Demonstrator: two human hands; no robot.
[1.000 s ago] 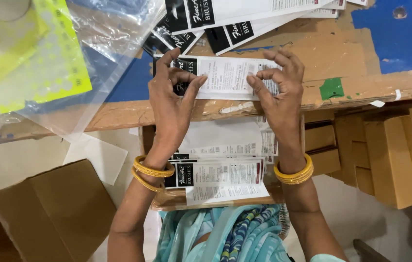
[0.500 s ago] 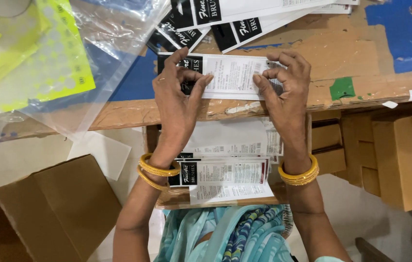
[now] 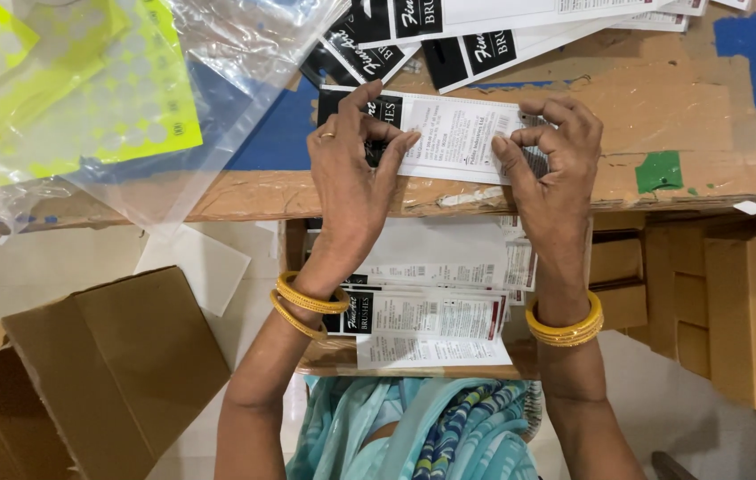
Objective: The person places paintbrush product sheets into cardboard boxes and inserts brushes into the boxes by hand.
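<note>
Head view: both forearms reach straight up from the lap to the table edge, wrists slightly bent, palms down. Left hand sits on the black end of a long black-and-white printed card; thumb and index finger curl into a pinch on the card's dark left end, other fingers arched over it, ring on one finger. Right hand is on the card's right end, thumb below, index and middle fingers bent and pinching at the white edge; fingers hooked, not flat. The card lies flat on the worn brown wooden table, near its front edge, between the two hands. Yellow bangles on the left wrist, another yellow bangle on the right.

More cards of the same kind fan out at the table's far side. Stack of similar cards rests on the lap below the table edge. Clear plastic bag with yellow-green stencil sheets lies left on the table. Open brown cardboard box lower left; cardboard boxes right.
</note>
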